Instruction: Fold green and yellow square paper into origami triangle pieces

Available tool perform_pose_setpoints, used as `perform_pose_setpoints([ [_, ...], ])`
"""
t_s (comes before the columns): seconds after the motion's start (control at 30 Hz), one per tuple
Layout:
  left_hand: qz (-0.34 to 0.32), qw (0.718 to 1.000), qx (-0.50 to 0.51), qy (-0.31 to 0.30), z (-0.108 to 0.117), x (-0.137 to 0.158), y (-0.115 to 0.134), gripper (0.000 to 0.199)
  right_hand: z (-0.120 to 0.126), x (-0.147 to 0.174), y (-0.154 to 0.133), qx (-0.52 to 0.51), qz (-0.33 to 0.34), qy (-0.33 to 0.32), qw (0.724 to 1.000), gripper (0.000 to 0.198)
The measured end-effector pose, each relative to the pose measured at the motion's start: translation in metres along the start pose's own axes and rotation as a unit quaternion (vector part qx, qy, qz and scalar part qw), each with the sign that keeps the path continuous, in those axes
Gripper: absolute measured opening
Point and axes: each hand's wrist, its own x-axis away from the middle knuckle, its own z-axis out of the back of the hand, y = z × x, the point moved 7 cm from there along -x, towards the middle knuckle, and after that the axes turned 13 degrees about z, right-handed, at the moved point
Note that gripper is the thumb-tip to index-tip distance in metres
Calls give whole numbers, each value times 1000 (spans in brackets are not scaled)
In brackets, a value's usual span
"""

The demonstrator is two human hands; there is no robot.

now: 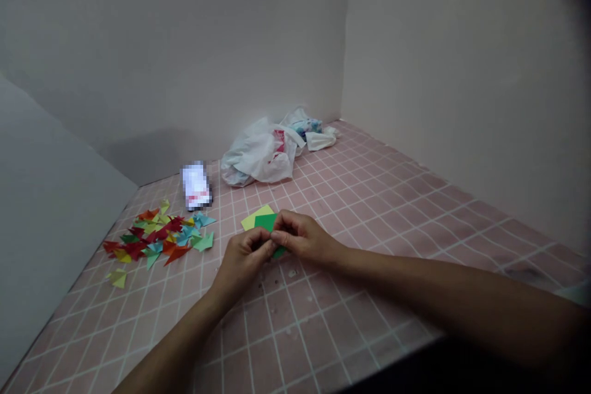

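A green sheet of paper (pixel 265 221) is in the middle of the head view, partly covered by my fingers. My left hand (pixel 244 252) is closed, thumb and fingers pinching at the sheet's near edge. From the other side my right hand (pixel 307 239) pinches it too, and the two thumbs meet. Any fold in the green paper is hidden behind my fingers. Just beyond it, a yellow sheet of paper (pixel 249 220) lies on the pink tiled-pattern tabletop (pixel 369 197).
At the left lies a pile of small folded paper pieces (pixel 161 234) in several colours. A lit phone (pixel 196 186) is propped behind them. White plastic bags (pixel 263 154) sit at the back near the wall (pixel 438 61). The table's front edge runs along the lower right.
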Motion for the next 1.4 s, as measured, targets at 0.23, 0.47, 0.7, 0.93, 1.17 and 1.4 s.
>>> perform_pose_setpoints([
  [0.23,40,998,30,-49,-10,0,-9,33,9,4,-14,61,34,55,996,20],
  [0.47,-48,996,-76,12,-2,5,4,29,2,2,-6,39,7,13,999,24],
  [0.7,-56,990,-97,80,1,8,4,32,4,11,-1,35,-25,97,994,25],
  [0.93,-110,981,-122,101,2,11,11,35,5,12,-3,17,-19,103,994,25],
  [1.17,-38,997,-47,55,2,7,-2,32,-1,5,-1,7,-12,20,1000,26],
  [1.4,2,996,60,67,4,4,-12,30,-4,9,6,-21,-56,25,998,28],
])
